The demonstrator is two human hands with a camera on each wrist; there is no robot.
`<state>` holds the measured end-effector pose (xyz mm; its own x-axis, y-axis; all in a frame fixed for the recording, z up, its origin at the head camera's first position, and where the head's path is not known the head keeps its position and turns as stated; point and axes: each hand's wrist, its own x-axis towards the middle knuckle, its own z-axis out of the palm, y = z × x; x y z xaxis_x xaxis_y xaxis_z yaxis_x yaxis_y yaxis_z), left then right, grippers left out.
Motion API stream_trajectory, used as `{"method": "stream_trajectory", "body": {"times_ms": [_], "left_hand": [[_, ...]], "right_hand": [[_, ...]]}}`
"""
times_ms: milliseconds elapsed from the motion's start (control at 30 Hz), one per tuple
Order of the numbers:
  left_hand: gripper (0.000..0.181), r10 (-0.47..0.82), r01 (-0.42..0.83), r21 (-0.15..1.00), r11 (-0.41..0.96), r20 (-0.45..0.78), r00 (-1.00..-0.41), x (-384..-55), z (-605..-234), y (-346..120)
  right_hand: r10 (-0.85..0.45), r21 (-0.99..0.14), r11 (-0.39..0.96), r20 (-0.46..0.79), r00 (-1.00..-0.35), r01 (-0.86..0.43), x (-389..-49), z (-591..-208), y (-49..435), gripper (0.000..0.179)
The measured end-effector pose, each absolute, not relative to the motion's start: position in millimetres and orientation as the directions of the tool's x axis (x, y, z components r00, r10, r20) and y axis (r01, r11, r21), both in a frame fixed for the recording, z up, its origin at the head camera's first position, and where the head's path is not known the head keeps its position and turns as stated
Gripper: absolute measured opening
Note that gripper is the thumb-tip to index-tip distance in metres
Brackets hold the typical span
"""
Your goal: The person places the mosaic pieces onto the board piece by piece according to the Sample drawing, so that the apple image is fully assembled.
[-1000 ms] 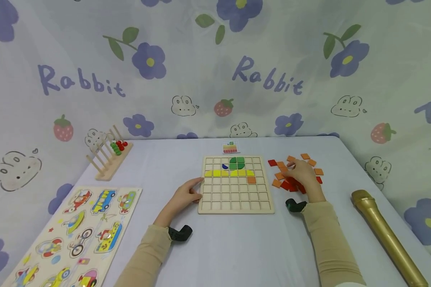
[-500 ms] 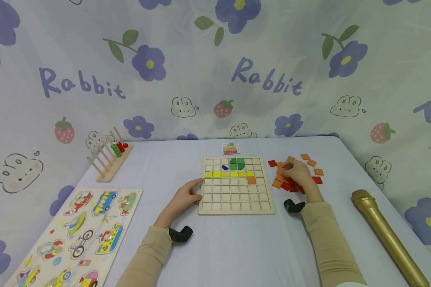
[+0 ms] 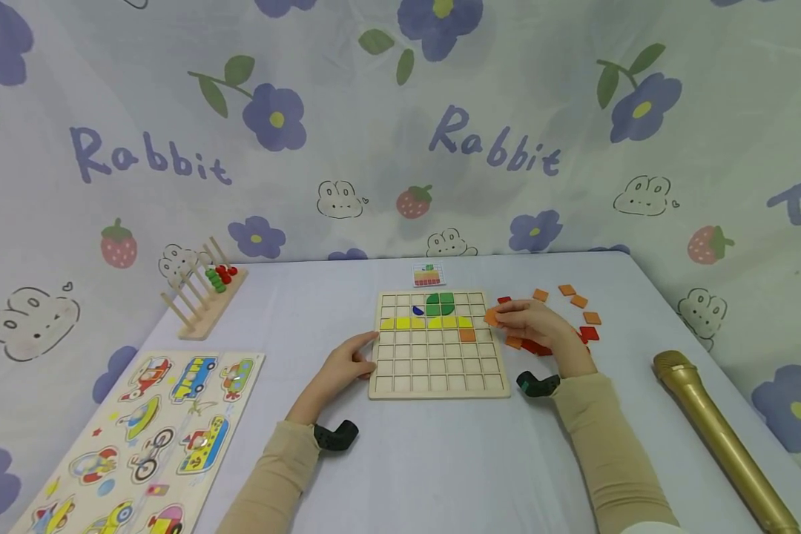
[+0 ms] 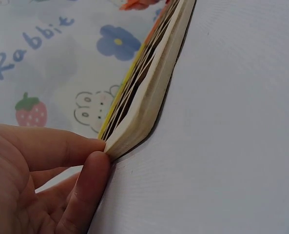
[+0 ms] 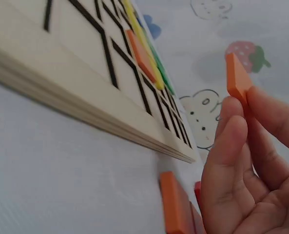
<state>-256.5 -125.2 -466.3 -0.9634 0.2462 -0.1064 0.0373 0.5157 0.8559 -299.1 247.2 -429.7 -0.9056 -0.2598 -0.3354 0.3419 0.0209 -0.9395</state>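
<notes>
A square wooden grid board (image 3: pixel 410 365) lies on the white table, with green, yellow and blue pieces and one orange tile (image 3: pixel 467 335) set in its cells. My left hand (image 3: pixel 339 368) rests at the board's left edge. Its thumb and forefinger tips touch the side of the board (image 4: pixel 146 109) in the left wrist view. Just off the right edge, my right hand (image 3: pixel 541 326) pinches an orange square tile (image 5: pixel 238 78) between thumb and fingers, raised above the table. Loose orange and red tiles (image 3: pixel 589 334) lie around and behind that hand, which partly hides them.
A small picture card (image 3: pixel 429 274) lies behind the board. At the left are a peg stand with beads (image 3: pixel 207 302) and a vehicle picture puzzle (image 3: pixel 147 437). A gold microphone (image 3: pixel 714 430) lies along the right side. A printed cloth (image 3: pixel 387 133) hangs behind.
My right hand has lifted an orange tile from the loose pile and moved left with it to the board's right edge. The left hand has stayed in place.
</notes>
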Motion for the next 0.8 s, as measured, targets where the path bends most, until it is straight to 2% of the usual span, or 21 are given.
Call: {"method": "stream_trajectory", "body": {"times_ms": [100,300,567,800], "left_hand": [[0.060,0.247,0.038,0.858,0.512,-0.105,-0.963,-256.7,-466.3,-125.0],[0.060,0.250,0.037,0.861,0.507,-0.106,-0.962,-256.5,-465.1,-124.8],[0.059,0.244,0.034,0.861,0.508,-0.106,-0.964,-258.3,-467.7,-125.5],[0.059,0.247,0.034,0.868,0.496,-0.104,-0.963,-257.3,-466.8,-125.0]], "right_hand": [[-0.308,-0.942,0.097,-0.334,-0.891,0.320,-298.3,-431.4,239.6,0.012],[-0.327,-0.918,0.281,-0.365,-0.872,0.279,-295.1,-433.3,222.6,0.034],[-0.269,-0.828,0.543,-0.325,-0.906,0.136,-290.2,-430.9,203.1,0.020],[-0.252,-0.762,0.645,-0.281,-0.926,0.056,-288.9,-433.4,196.8,0.015]]}}
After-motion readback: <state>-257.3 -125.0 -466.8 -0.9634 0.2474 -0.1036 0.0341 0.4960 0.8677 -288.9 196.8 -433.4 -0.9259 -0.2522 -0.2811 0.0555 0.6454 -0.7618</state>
